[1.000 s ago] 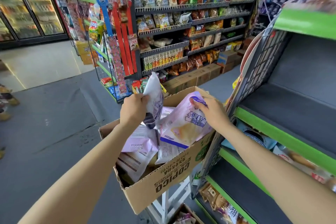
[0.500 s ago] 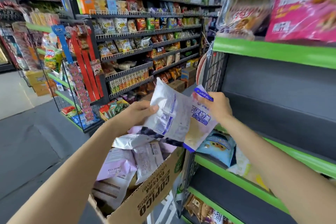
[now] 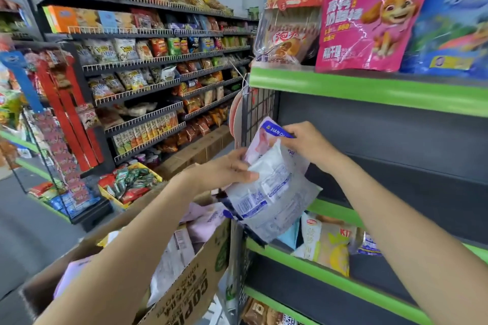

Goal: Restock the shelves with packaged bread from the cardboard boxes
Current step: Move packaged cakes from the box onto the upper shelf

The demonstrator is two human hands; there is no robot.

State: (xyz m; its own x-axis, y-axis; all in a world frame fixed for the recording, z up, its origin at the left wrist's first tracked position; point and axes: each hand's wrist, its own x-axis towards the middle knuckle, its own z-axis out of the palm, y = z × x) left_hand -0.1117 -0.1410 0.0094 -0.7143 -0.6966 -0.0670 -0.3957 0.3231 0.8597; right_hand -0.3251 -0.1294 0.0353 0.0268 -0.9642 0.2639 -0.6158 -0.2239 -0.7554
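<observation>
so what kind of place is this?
Most likely a small grocery or convenience store aisle: wire-fronted snack shelves packed with bags, green-edged shelving, and an open cardboard box of bread packets being held in both hands.

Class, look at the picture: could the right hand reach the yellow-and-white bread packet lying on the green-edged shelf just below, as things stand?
Probably not freely. The right hand already grips a pale lilac bread packet, and the white packet in the left hand hangs above the yellow-and-white packet.

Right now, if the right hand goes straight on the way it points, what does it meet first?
Probably the wire grid panel at the shelf's end: the right hand, pinching the bread packet, points left toward it. Depth is unclear.
</observation>
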